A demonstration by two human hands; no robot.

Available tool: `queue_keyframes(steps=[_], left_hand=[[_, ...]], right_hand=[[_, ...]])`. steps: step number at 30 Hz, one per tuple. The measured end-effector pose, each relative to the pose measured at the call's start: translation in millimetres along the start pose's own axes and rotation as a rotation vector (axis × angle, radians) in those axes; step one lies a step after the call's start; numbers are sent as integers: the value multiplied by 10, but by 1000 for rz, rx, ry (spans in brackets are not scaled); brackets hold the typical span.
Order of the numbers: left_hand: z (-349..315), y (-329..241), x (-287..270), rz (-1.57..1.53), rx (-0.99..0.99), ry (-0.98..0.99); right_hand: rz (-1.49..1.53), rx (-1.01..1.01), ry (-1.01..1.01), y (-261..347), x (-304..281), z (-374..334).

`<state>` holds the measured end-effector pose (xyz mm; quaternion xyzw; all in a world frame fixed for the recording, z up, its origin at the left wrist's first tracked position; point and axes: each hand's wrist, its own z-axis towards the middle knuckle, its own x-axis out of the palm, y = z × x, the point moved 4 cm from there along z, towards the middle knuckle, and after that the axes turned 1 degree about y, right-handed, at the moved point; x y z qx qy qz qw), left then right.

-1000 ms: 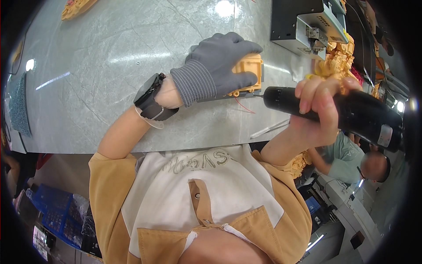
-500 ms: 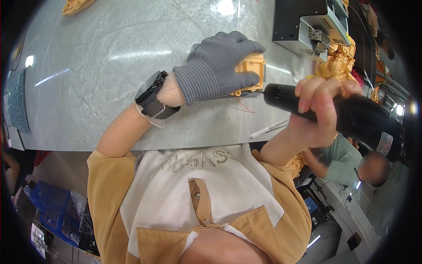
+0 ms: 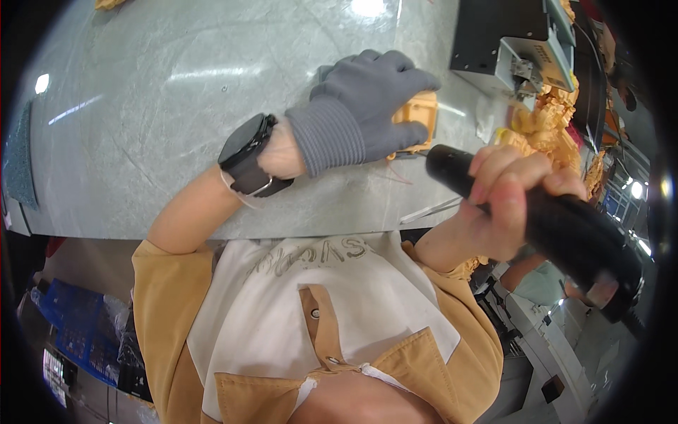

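Observation:
My left hand, in a grey knit glove, is closed over an orange plastic housing lying on the table. Thumb and fingers grip the housing, and the palm covers much of it. A thin red wire trails from its near side. Bare fingers of my right hand wrap round a black electric screwdriver, tilted with its nose toward the left. Its thin bit comes up to the near right corner of the housing; whether it touches a screw I cannot make out.
On the glossy grey table, a black and silver machine stands at the far right. Several orange parts are piled beside it. A blue crate sits at lower left. Another person's arm shows at right.
The screwdriver's rear end has swung lower, tilting the tool more steeply, while its nose stays near the housing. The view has shifted slightly. My left hand keeps its grip.

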<state>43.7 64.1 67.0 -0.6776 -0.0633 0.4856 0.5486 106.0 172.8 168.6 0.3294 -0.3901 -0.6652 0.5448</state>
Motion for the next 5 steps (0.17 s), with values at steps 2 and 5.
queue_keyframes(steps=[2,5], left_hand=[[8,-7,-17,-4,38,-19],[53,-19,-59,3,2,24]], right_hand=[[37,-40,-13,-31,29,-21],[2,19,-18,-23,-10,-2]])
